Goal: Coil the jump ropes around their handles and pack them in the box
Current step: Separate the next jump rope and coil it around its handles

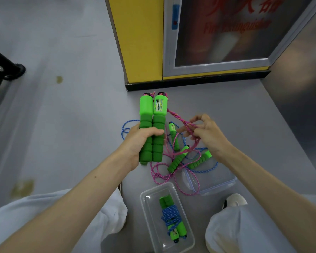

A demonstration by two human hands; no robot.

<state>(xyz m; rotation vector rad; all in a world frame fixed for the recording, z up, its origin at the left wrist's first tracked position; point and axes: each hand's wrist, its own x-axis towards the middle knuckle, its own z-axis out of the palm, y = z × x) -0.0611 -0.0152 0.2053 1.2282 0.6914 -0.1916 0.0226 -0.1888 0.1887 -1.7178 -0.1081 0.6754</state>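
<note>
Left hand [139, 141] is clamped round a pair of green handles [152, 128], held side by side and upright, that grip closed on the foam sections just below the hard plastic tops. Right hand [206, 134] sits off to the side of it with fingers pinched on a doubled strand of the pink rope [182, 123], which runs up to the handle tops and trails down below the grip into a loose heap on the floor [62, 125]. Here's the risk: that heap lies tangled with a blue rope [204, 168] and the three loose handles [179, 158] beneath the right hand, so a pull for winding could likely drag the lot along or knot it. Part of the tangle lies across the clear lid [217, 181], which may slide too. Nearer the person, the box [150, 198] already holds one coiled rope [171, 216]. If the left grip slackens, I'd guess the two handles splay and the first turns slip off
</note>
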